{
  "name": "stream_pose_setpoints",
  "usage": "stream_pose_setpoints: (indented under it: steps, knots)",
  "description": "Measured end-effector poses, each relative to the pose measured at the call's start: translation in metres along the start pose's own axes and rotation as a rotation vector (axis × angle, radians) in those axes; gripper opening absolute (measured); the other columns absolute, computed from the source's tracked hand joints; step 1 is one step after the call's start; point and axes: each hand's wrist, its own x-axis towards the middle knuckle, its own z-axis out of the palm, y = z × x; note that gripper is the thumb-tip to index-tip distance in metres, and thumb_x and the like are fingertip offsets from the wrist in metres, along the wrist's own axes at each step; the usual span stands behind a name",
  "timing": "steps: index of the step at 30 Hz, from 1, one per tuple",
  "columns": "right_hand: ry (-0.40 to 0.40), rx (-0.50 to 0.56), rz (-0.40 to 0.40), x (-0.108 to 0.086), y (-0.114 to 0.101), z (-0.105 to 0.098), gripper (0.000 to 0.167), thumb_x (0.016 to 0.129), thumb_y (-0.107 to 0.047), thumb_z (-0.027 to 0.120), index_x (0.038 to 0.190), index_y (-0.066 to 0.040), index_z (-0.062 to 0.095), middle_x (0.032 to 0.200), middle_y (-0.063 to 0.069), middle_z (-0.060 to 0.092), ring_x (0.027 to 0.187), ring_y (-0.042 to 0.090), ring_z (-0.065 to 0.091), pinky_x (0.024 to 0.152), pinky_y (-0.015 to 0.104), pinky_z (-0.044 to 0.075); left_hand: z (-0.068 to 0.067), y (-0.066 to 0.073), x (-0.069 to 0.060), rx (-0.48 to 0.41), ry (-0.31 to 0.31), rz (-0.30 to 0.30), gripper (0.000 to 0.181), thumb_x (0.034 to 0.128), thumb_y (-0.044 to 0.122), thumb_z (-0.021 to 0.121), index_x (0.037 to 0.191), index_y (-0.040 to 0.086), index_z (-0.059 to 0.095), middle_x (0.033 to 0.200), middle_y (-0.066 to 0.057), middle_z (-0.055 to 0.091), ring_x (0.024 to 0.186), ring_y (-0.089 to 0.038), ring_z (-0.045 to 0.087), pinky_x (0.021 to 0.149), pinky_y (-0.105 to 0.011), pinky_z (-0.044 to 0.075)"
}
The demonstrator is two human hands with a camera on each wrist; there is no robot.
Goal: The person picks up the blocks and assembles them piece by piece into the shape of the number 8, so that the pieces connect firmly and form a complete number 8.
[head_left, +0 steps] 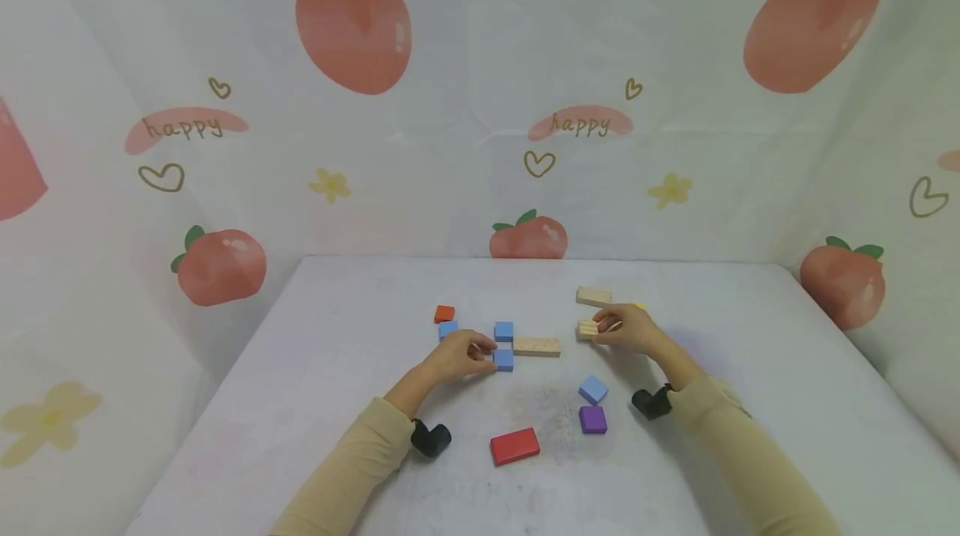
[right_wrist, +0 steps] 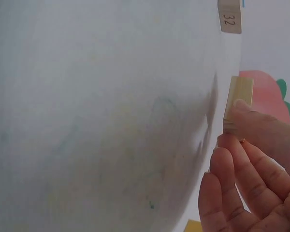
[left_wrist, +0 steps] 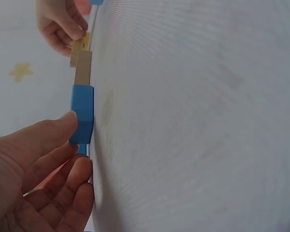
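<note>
My left hand point(head_left: 459, 355) is at a blue block point(head_left: 503, 361), pinching it by its left end between thumb and index finger. In the left wrist view the thumb presses on that blue block point(left_wrist: 82, 113), and the other fingers curl loosely below. A long wooden block point(head_left: 536, 346) lies at its right, beside a second blue block point(head_left: 504, 331). My right hand point(head_left: 628, 328) pinches a small grooved wooden block point(head_left: 587, 331) between thumb and fingers. The right wrist view has the thumb on the face of this wooden block point(right_wrist: 240, 92).
Behind the right hand lies a wooden block point(head_left: 594, 296), with a yellow piece point(head_left: 640, 306) partly hidden. An orange-red block point(head_left: 444, 314) and a blue block point(head_left: 447, 328) sit at the left. Nearer are a blue block point(head_left: 593, 389), a purple block point(head_left: 592, 420) and a red block point(head_left: 515, 446).
</note>
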Motion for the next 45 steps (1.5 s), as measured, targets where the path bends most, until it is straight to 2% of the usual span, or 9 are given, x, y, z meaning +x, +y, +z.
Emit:
stream_pose_setpoints:
  steps: [13, 20, 26, 32, 45]
  knots:
    - [-0.038, 0.007, -0.052, 0.007, -0.009, 0.008, 0.031, 0.077, -0.008, 0.073, 0.102, 0.007, 0.062, 0.086, 0.016, 0.067, 0.083, 0.022, 0.064, 0.066, 0.026, 0.048, 0.000, -0.002, 0.000, 0.004, 0.006, 0.006, 0.030, 0.0791, 0.014, 0.073, 0.107, 0.004, 0.068, 0.097, -0.008, 0.067, 0.077, -0.011, 0.053, 0.069, -0.020, 0.045]
    - [-0.047, 0.021, -0.041, 0.008, -0.012, 0.011, 0.032, 0.076, -0.007, 0.073, 0.103, 0.007, 0.061, 0.087, 0.017, 0.067, 0.081, 0.023, 0.064, 0.066, 0.028, 0.050, -0.001, -0.001, 0.000, 0.003, 0.011, 0.020, 0.030, 0.0792, 0.014, 0.073, 0.107, 0.003, 0.068, 0.097, -0.009, 0.067, 0.077, -0.009, 0.053, 0.069, -0.019, 0.045]
    - [-0.057, 0.027, -0.021, 0.010, -0.013, 0.013, 0.032, 0.076, -0.006, 0.073, 0.103, 0.007, 0.061, 0.088, 0.016, 0.066, 0.083, 0.022, 0.064, 0.073, 0.034, 0.054, -0.001, -0.002, 0.000, -0.001, 0.011, 0.023, 0.030, 0.0793, 0.014, 0.073, 0.107, 0.003, 0.068, 0.097, -0.009, 0.067, 0.077, -0.010, 0.053, 0.069, -0.019, 0.046]
    - [-0.058, 0.008, -0.048, 0.012, -0.014, 0.015, 0.031, 0.076, -0.007, 0.074, 0.102, 0.006, 0.061, 0.086, 0.015, 0.065, 0.083, 0.021, 0.063, 0.078, 0.037, 0.054, -0.001, -0.002, 0.000, -0.003, 0.007, 0.012, 0.030, 0.0793, 0.014, 0.073, 0.107, 0.004, 0.068, 0.098, -0.008, 0.067, 0.079, -0.011, 0.054, 0.071, -0.020, 0.047]
    - [-0.063, 0.018, -0.018, 0.012, -0.017, 0.018, 0.032, 0.076, -0.007, 0.075, 0.101, 0.005, 0.061, 0.087, 0.015, 0.065, 0.082, 0.022, 0.064, 0.072, 0.033, 0.054, 0.001, -0.003, 0.000, 0.006, 0.008, 0.006, 0.030, 0.0794, 0.015, 0.073, 0.107, 0.004, 0.068, 0.099, -0.008, 0.067, 0.078, -0.010, 0.053, 0.070, -0.021, 0.047]
